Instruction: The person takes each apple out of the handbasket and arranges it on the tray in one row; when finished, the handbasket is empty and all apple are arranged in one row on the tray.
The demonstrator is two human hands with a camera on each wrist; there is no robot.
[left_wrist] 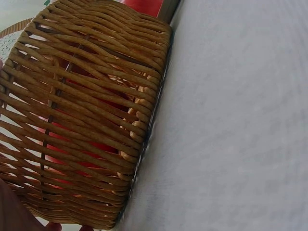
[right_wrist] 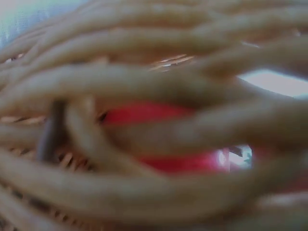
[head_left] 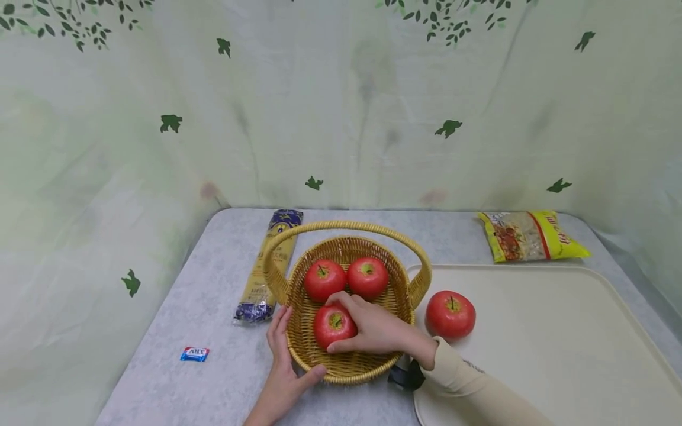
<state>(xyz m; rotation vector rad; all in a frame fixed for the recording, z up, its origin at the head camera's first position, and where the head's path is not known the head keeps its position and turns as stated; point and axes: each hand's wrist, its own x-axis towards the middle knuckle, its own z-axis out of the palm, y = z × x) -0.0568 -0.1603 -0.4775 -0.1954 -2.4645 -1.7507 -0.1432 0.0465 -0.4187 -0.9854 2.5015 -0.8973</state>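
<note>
A wicker basket [head_left: 351, 373] with a tall arched handle stands on the table, holding three red apples. My right hand [head_left: 367, 325] reaches over its right rim and grips the front apple [head_left: 330, 328] between thumb and fingers. Behind that one sit a left apple [head_left: 324, 280] and a right apple [head_left: 367, 277]. My left hand [head_left: 285, 361] holds the basket's front left side, thumb at the rim and fingers along the outer wall. In the left wrist view the woven wall [left_wrist: 82, 110] fills the left half; the right wrist view is mostly blurred weave [right_wrist: 144, 183] with red behind it.
A fourth apple [head_left: 450, 315] rests on a beige tray [head_left: 543, 349] right of the basket. Spaghetti in a long packet [head_left: 261, 278] lies left behind it, a small blue wrapped sweet [head_left: 195, 354] at the left. A yellow food bag [head_left: 533, 236] lies behind the tray.
</note>
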